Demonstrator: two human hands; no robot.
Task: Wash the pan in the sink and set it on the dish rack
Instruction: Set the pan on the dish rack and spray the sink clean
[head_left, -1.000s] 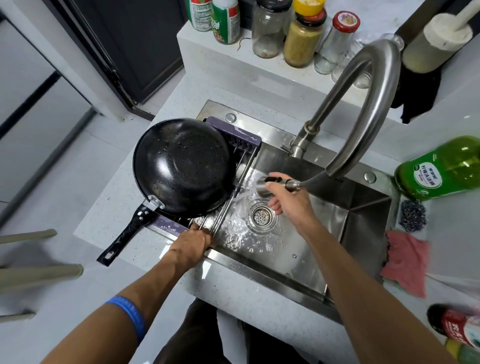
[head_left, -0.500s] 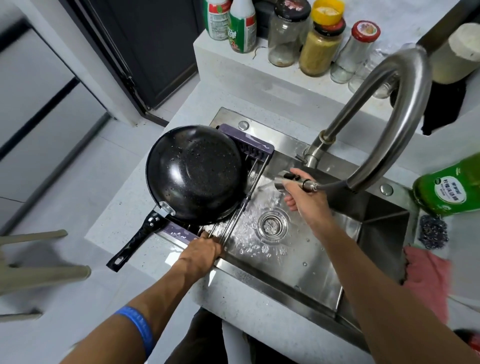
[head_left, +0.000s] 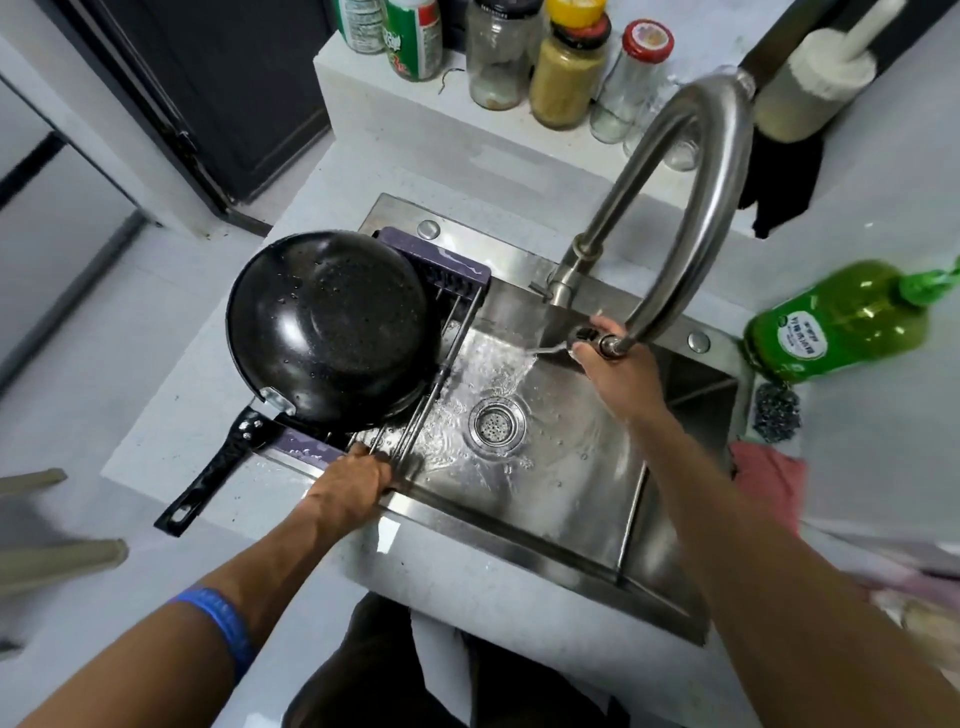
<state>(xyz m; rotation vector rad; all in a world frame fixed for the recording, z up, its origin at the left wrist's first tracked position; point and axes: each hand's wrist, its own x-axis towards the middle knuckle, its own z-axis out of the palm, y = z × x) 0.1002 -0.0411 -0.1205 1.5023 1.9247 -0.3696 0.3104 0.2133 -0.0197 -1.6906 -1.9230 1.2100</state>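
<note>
The black pan (head_left: 327, 327) lies upside down on the purple dish rack (head_left: 457, 273) over the left end of the steel sink (head_left: 571, 493), its handle (head_left: 208, 478) sticking out toward the lower left. My left hand (head_left: 353, 480) grips the rack's near edge and metal bars beside the pan. My right hand (head_left: 618, 374) holds the pull-out spray head (head_left: 592, 340) of the tall curved faucet (head_left: 691, 208), and water sprays from it to the left into the basin above the drain (head_left: 496, 423).
Jars and bottles (head_left: 566, 67) stand on the raised ledge behind the sink. A green dish soap bottle (head_left: 841, 322), a steel scourer (head_left: 776, 410) and a pink cloth (head_left: 769, 478) lie on the counter to the right. A brush (head_left: 821, 78) hangs upper right.
My right hand has drawn the spray head back and to the right, closer to the faucet base, with water still running. My left hand stays on the rack and the pan has not moved.
</note>
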